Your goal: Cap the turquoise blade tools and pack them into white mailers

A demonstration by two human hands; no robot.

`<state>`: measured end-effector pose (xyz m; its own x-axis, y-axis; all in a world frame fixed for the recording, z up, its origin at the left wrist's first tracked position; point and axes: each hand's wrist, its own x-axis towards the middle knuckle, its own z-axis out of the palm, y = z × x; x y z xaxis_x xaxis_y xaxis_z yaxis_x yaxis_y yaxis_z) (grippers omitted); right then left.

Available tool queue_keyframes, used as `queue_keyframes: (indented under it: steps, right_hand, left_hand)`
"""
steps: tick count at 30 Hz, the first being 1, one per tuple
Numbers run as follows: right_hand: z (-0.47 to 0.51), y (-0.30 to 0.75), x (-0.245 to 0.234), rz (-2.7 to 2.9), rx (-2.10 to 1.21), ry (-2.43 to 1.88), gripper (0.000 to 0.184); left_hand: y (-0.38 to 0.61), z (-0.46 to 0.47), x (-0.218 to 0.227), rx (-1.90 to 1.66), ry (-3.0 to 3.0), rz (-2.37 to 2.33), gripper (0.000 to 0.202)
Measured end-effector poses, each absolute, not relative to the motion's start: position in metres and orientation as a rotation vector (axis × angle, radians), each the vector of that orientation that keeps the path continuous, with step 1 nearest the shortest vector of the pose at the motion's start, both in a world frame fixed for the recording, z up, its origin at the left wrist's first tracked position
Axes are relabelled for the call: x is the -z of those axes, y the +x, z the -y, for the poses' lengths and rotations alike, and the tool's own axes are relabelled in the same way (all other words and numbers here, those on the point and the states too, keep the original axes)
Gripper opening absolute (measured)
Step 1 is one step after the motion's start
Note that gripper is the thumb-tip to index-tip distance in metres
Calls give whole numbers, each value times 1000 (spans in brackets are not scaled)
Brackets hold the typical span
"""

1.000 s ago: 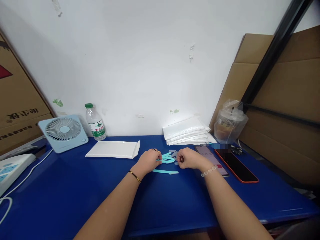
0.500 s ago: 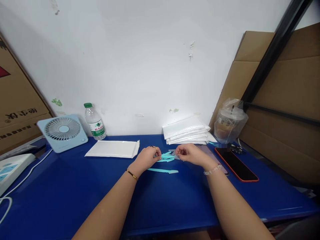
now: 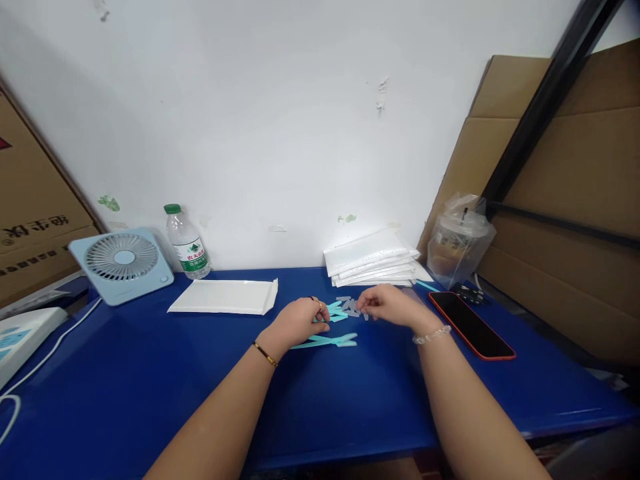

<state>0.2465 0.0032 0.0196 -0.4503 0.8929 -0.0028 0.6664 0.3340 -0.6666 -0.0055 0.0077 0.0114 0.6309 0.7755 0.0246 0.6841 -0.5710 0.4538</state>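
Many thin blue-green sticks (image 3: 346,343) lie on the blue tabletop (image 3: 350,400), some near or under the left hand (image 3: 303,319). Its grip is curled nearly closed; I can't tell if it has one. Small see-through pieces (image 3: 351,308) lie by the right hand (image 3: 387,305), whose fingertips are close together; what they hold, if anything, is too small to tell. Farther out, a clear bag (image 3: 484,235) holds a cup (image 3: 465,225) with something brown inside. A green-capped bottle (image 3: 183,232) has a Chinese label (image 3: 193,259). Dark writing marks the left box (image 3: 40,180).

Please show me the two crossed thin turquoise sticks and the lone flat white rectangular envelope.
Crossed thin turquoise sticks (image 3: 335,341): head view, near where they cross.
Lone flat white rectangular envelope (image 3: 220,298): head view, middle of its upper face.
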Motion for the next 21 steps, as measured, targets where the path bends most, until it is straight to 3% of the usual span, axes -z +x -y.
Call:
queue_keyframes:
  steps: [3, 6, 14, 21]
  right_hand:
    - [-12, 258, -11, 2284, -567, -1471, 27]
    - [-18, 258, -3, 2368, -541, -1500, 32]
    - [-16, 240, 4, 2354, -354, -1702, 10]
    - [-19, 245, 5, 2044, -830, -1465, 16]
  left_hand:
    - [-7, -13, -8, -353, 2588, -1285, 17]
    - [-7, -17, -4, -313, 2628, -1318, 17]
    - [-3, -18, -4, -288, 2653, -1334, 11]
    - [-10, -19, -3, -469, 2433, -1282, 12]
